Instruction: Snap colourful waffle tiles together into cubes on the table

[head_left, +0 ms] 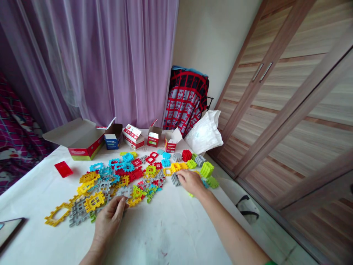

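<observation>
At the far left we see a dark-edged device (11,232) on our white-covered counter (165,243), then a red tray (64,169) and a large open box (86,150) behind it. Next comes our heap of plastic interlocking pieces (95,201), in yellow, gray, blue, red and green, spread across the middle. At its near edge our left hand (109,217) has thumb and forefinger close together; we cannot tell whether they hold a piece. Four small boxes (133,137) stand in a row behind the heap. Farther right, our right hand (191,183) curls its fingers against a gray stack (175,179); we cannot tell how firmly it is gripped. Just behind lies a yellow stack (176,167), then a red stack (186,155), a white bag (205,134) and a bright green stack (207,169).
</observation>
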Motion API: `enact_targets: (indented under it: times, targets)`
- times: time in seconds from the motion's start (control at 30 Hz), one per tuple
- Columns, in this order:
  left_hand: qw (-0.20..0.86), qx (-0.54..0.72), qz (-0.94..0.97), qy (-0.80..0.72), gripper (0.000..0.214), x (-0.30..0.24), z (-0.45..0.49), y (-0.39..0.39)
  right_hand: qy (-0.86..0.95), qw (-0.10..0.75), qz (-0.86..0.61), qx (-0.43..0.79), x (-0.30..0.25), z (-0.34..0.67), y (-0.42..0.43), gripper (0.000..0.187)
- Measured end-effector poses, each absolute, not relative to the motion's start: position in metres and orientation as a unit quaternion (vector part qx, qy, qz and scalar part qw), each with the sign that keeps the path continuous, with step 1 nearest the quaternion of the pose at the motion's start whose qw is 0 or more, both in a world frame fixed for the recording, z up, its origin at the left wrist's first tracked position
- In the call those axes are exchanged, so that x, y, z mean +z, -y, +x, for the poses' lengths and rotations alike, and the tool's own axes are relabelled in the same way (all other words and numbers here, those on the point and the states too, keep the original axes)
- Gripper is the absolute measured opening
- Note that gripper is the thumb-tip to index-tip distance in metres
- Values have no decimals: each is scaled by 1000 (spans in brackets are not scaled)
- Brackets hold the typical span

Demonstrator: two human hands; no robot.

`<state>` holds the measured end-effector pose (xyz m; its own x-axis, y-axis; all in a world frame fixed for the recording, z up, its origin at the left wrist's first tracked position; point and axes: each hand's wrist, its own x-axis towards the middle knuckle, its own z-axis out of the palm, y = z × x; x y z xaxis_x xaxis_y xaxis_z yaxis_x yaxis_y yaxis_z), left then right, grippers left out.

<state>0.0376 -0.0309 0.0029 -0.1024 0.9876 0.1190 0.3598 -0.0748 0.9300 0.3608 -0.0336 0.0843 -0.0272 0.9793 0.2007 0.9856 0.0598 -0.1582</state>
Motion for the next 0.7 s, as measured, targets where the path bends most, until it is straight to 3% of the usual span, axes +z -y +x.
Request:
enact_targets:
  times: [0.1,0.23,0.7]
  targets:
    - [341,458,583,-578,62,4,36,30,614,50,-788,-14,113,396,5,38]
    - [352,456,582,-574,63,11,37,31,579,-42,-814,19,122,420,-35,40]
    - [353,434,566,-605,71,12,40,30,593,-126,-794,50,92,421,-90,36]
